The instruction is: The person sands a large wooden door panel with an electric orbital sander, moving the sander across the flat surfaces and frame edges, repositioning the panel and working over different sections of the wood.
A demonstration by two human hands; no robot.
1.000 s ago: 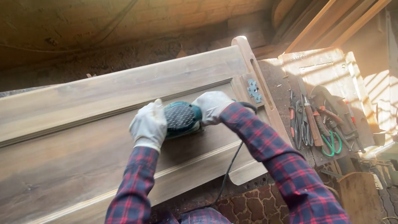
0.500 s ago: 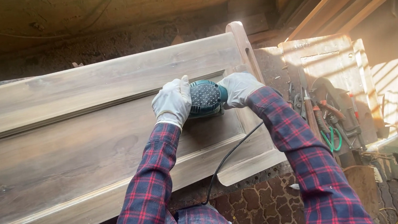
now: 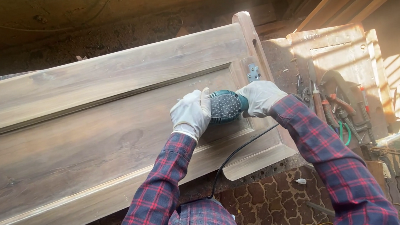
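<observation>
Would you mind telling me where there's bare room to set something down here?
The door panel lies bare left of the gloved left hand, between its raised rails. Crowded: around the sander under both hands, and the tool pile beyond the right hand.

Both arms in red-blue plaid sleeves reach forward, elbows bent. Gloved left hand (image 3: pixel 191 114) pressed flat against the left side of the sander (image 3: pixel 226 106), fingers together. Gloved right hand (image 3: pixel 261 97) wraps its right side, wrist angled inward.
</observation>
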